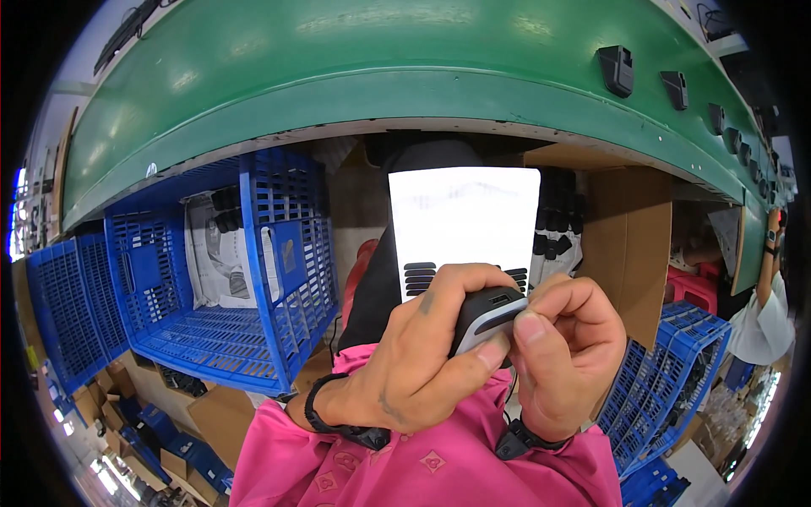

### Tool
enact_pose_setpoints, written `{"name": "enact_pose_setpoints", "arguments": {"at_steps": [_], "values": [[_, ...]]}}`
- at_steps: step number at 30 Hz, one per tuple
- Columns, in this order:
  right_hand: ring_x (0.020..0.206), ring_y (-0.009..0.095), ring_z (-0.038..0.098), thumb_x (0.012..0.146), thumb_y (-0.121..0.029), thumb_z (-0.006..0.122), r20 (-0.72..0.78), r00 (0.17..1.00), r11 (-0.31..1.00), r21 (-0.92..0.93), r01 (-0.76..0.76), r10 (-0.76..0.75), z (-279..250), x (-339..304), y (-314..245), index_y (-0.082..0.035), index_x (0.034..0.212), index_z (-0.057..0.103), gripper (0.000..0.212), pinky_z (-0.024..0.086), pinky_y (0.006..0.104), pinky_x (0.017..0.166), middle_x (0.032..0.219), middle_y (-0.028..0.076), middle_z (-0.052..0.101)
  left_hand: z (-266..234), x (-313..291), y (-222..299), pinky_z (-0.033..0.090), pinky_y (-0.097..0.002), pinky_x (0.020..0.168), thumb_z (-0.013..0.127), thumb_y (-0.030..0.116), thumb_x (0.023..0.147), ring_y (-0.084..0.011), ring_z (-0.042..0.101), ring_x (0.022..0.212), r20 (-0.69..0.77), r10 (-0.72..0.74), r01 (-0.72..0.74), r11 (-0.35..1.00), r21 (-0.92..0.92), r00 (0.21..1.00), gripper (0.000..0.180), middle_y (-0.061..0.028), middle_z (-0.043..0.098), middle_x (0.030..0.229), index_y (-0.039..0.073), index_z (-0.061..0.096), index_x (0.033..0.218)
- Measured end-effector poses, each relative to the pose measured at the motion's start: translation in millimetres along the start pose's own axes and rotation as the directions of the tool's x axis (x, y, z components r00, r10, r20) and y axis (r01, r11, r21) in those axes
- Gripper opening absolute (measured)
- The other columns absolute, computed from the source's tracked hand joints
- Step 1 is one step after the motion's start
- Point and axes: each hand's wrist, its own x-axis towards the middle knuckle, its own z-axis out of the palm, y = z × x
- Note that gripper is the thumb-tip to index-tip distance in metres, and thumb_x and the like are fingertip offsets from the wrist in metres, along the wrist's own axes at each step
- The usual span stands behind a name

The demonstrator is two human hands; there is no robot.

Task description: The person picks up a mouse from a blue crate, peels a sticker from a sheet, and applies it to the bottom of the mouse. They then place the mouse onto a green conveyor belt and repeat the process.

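My left hand (427, 355) is wrapped round a small black device (486, 314) with a light grey edge and a rectangular port at its end. At the device's right side, my right hand (568, 351) is closed in a pinch, its thumb against the grey edge. Whatever lies between those fingertips is hidden or too small to name. Beneath the hands, a white sheet (465, 220) rests over my lap. Rows of black rounded strips (419, 277) show on its lower part, partly covered by my left hand.
A green workbench (355, 101) spans the front, with several black holders (617, 71) along its right side. Blue crates (283, 253) stand at left, another blue crate (667, 380) at right. A cardboard box (629, 241) sits under the bench. Another person's arm (767, 270) shows far right.
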Motion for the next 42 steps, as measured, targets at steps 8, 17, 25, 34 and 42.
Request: {"name": "enact_pose_setpoints", "arguments": {"at_steps": [8,17,25,34,42], "values": [[0.071,0.004,0.057,0.082,0.008,0.064,-0.016,0.999,0.999,-0.020,0.043,-0.043,0.0,0.8,6.4,0.005,0.091,0.055,0.013,0.048,0.0173,0.062,0.082,0.006,0.060,-3.0,-1.5,0.2,0.048,-0.0327,0.076,0.054,0.014,0.085,-0.0255,0.062,0.085,0.037,-0.004,0.005,1.000,-0.027,0.999,0.042,-0.0204,0.058,0.101,-0.005,0.044,0.121],[0.061,0.004,0.052,0.088,0.001,0.059,-0.028,0.999,0.993,0.116,-0.033,0.036,-4.4,3.2,4.3,0.007,0.095,0.057,0.009,0.041,0.0168,0.054,0.080,0.007,0.059,0.2,0.1,0.0,0.047,-0.0287,0.080,0.055,0.023,0.080,-0.0162,0.056,0.092,0.024,-0.192,0.188,0.923,-0.337,0.981,0.060,-0.0125,0.054,0.108,-0.001,0.033,0.129],[0.058,0.005,0.051,0.094,-0.009,0.051,0.092,0.993,0.914,-0.404,-0.031,0.074,2.6,15.0,-7.0,0.008,0.099,0.061,0.021,0.040,0.0188,0.051,0.077,0.003,0.058,-8.8,1.3,4.0,0.040,-0.0276,0.082,0.047,0.011,0.084,-0.0147,0.050,0.092,0.079,-0.163,0.181,0.887,-0.424,0.983,0.066,-0.0123,0.053,0.108,0.003,0.016,0.141],[0.063,0.006,0.057,0.098,-0.023,0.049,0.186,0.953,0.939,-0.293,-0.179,0.240,10.7,46.9,9.7,0.001,0.097,0.061,0.026,0.045,0.0205,0.056,0.077,0.002,0.062,-39.4,-13.9,15.5,0.047,-0.0340,0.082,0.053,0.009,0.078,-0.0214,0.055,0.104,0.103,-0.101,0.140,0.855,-0.500,0.989,0.077,-0.0195,0.046,0.126,0.004,0.013,0.144],[0.076,0.008,0.060,0.099,-0.021,0.048,0.439,0.821,0.928,-0.240,-0.284,0.365,91.7,52.9,38.4,0.003,0.104,0.060,0.028,0.048,0.0225,0.066,0.089,0.007,0.065,-107.4,-43.2,26.8,0.050,-0.0344,0.091,0.077,0.011,0.074,-0.0302,0.058,0.113,-0.157,0.560,-0.376,0.712,0.593,0.813,0.069,-0.0190,0.052,0.131,0.002,0.045,0.134]]}}
